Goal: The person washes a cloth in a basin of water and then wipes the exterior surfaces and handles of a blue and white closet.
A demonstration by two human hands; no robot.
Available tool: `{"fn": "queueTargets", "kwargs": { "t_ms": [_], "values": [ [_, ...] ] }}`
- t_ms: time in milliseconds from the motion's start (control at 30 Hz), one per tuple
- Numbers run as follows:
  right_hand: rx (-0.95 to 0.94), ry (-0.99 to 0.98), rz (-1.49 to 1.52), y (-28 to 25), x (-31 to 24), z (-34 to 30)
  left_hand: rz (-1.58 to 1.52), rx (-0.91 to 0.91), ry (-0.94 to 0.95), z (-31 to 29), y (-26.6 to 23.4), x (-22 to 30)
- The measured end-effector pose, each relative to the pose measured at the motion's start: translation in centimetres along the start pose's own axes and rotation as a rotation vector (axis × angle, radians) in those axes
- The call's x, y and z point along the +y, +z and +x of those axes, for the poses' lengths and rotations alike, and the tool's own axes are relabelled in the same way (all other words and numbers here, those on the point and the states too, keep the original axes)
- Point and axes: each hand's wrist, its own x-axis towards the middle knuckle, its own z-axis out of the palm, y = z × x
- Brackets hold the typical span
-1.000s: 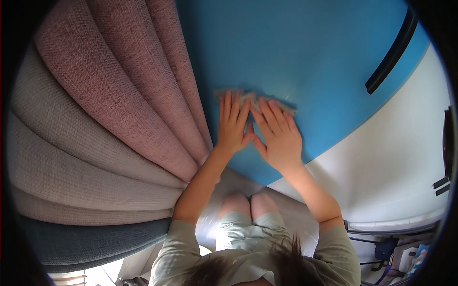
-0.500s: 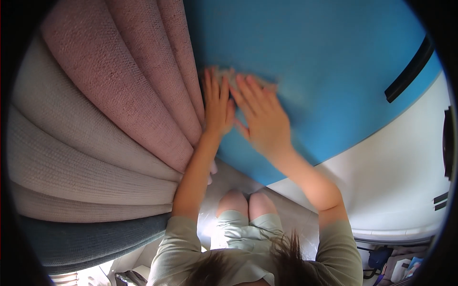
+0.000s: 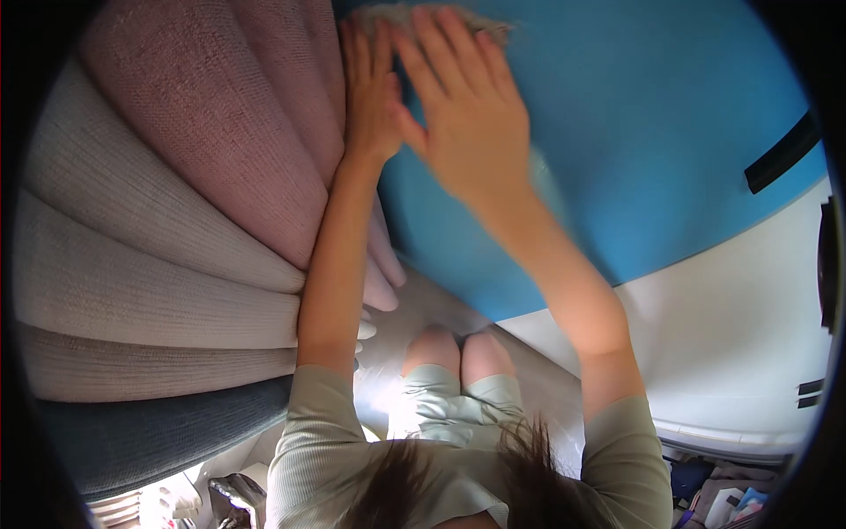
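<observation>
Both of my hands lie flat against a large smooth blue panel [image 3: 634,115]. A beige cloth [image 3: 485,22] is pressed under their fingertips near the top of the view, and only its far edge shows. My left hand [image 3: 372,106] has its fingers stretched out, right beside the pink curtain [image 3: 176,79]. My right hand [image 3: 471,123] is spread wider on the panel, its thumb reaching toward the left hand. Neither hand's fingers are wrapped round anything.
Pink and grey-beige curtain folds [image 3: 150,300] hang along the left, with a dark fold [image 3: 167,436] below. A black handle [image 3: 784,154] sits on the panel's right part. A white surface [image 3: 705,326] borders the panel, and several items lie at lower right.
Both hands have slid upward and away from me along the blue panel, taking the cloth with them. The left forearm now runs closer against the curtain.
</observation>
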Motion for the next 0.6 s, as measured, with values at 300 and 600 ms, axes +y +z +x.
{"fn": "queueTargets", "kwargs": {
  "t_ms": [300,600],
  "values": [
    [-0.505,-0.112,0.02,3.3,-1.1,-13.3,0.036,-0.34,-0.501,-18.1,4.4,1.0],
    [-0.259,0.104,-0.052,-5.2,1.6,-5.9,-0.035,-0.104,-0.019,-4.4,2.4,6.5]
  ]
}}
